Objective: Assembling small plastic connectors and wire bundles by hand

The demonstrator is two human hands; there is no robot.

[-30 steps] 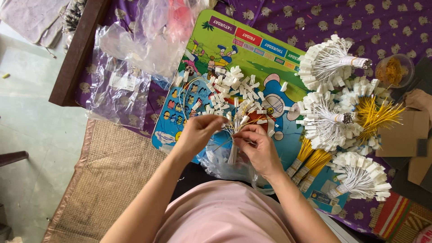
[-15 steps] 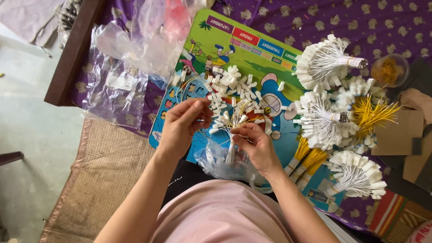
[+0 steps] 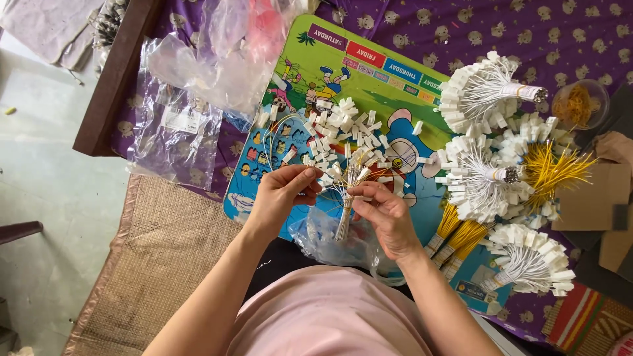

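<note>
Upright, the small wire bundle (image 3: 345,198) stood over the cartoon board (image 3: 395,105), long axis vertical, your right hand (image 3: 386,214) clamped on its stem. Your left hand (image 3: 280,194) (nearer the loose connector pile (image 3: 346,128)) pinched one wire beside it.

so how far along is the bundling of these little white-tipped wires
Done: three tied white bundles, top, middle and bottom, lie at the right beside yellow bundles. In hand: the right hand grips a part-built bundle by its stem while the left hand pinches one more wire beside it. Left: a loose pile of white-tipped pieces is spread on the cartoon board.
</note>
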